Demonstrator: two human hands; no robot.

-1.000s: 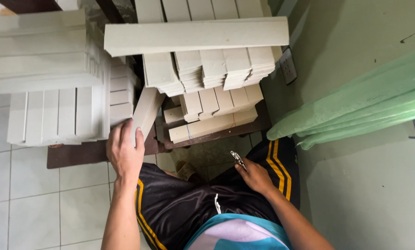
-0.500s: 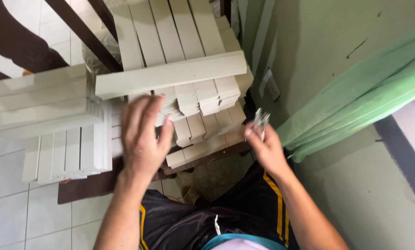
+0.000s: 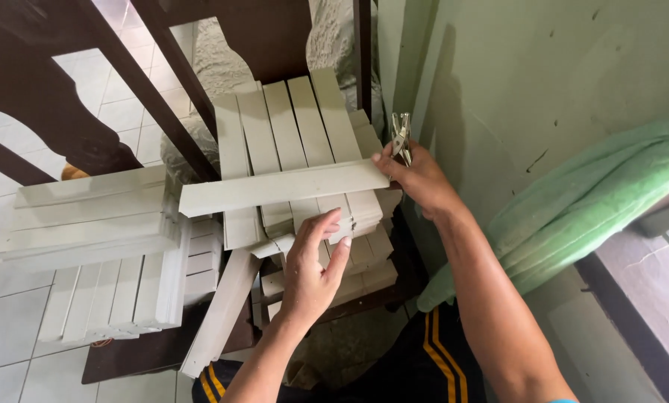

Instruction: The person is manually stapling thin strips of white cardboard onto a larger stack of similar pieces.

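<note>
My right hand point(image 3: 421, 175) holds a small metal hand punch point(image 3: 401, 136) and touches the right end of a long grey card strip point(image 3: 282, 186) lying crosswise on a pile. My left hand point(image 3: 313, 269) rests with fingers spread on the near ends of the stacked card strips point(image 3: 289, 142) beneath that crosswise strip. The strips lie in thick stacks on a dark wooden surface point(image 3: 136, 360). One loose strip point(image 3: 222, 310) leans down off the pile's front, just left of my left hand.
A second big stack of the same strips point(image 3: 95, 224) sits at left. Dark wooden rails point(image 3: 163, 89) cross the top left above white floor tiles. A green wall point(image 3: 528, 82) and green rolled material point(image 3: 588, 209) stand at right. My dark shorts with yellow stripes point(image 3: 424, 366) show below.
Both hands have lifted from my lap area to the pile. My right hand, with the punch, has reached the crosswise strip's right end. The view has tilted upward.
</note>
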